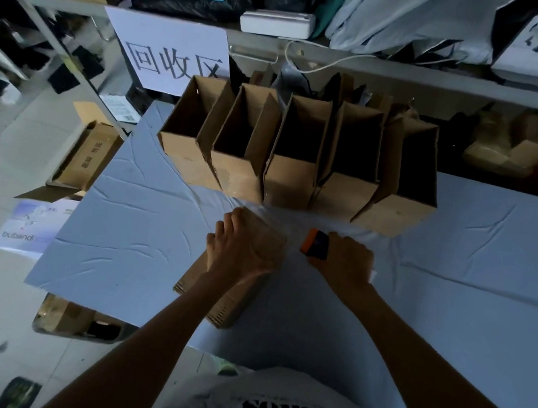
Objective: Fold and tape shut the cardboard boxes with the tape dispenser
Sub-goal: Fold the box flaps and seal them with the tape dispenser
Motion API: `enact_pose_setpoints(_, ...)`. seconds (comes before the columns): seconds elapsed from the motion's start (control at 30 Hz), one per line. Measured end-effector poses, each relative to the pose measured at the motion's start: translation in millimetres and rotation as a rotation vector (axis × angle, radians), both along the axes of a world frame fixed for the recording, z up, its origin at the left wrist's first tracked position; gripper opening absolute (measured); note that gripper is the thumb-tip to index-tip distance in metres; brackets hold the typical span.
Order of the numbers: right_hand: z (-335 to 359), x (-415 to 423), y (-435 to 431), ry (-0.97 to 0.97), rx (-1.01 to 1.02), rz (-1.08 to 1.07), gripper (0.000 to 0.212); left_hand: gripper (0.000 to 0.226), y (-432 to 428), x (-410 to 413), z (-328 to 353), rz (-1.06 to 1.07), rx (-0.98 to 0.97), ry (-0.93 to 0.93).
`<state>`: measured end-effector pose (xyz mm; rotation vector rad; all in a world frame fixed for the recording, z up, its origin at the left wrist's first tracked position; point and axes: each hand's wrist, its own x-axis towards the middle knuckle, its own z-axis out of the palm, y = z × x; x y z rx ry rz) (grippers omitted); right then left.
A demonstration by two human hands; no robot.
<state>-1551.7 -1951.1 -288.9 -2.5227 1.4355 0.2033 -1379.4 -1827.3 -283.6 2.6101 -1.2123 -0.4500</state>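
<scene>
On the floor at the left lies a flat brown cardboard carton [92, 157], and above it a white paper sign with black characters [167, 54] hangs from a grey metal shelf [410, 72]. A desk covered in pale blue cloth [123, 237] carries a row of five open brown cardboard boxes [297, 180] standing side by side along its far edge. Near the middle of the desk lies a small closed brown cardboard box [225, 306]. The left hand [242, 251] rests on top of it, fingers curled over its far end and holding it down. Just right of that end, the right hand [344, 262] is wrapped around an orange-and-black tape dispenser [315, 242].
</scene>
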Motion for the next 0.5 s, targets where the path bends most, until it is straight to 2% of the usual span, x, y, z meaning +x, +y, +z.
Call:
enact_pose_setpoints(0.13, -20, -11, -5, -0.104, -0.125, -0.001, 0.057, 0.129, 0, 2, 0, 0.0, 0.007, 0.002)
enact_pose_setpoints(0.2, -32, -21, 0, -0.167, -0.082, -0.007, 0.059, 0.129, -1, 0, 1, 0.001, 0.013, -0.019)
enact_pose_setpoints(0.37, -65, -48, 24, 0.004, -0.001, 0.065, 0.074, 0.129, 0, 2, 0, 0.012, -0.01, 0.002)
enact_pose_setpoints(0.5, -61, -48, 24, -0.085, 0.037, 0.025, 0.068, 0.127, 1, 1, 2, 0.007, -0.016, 0.023)
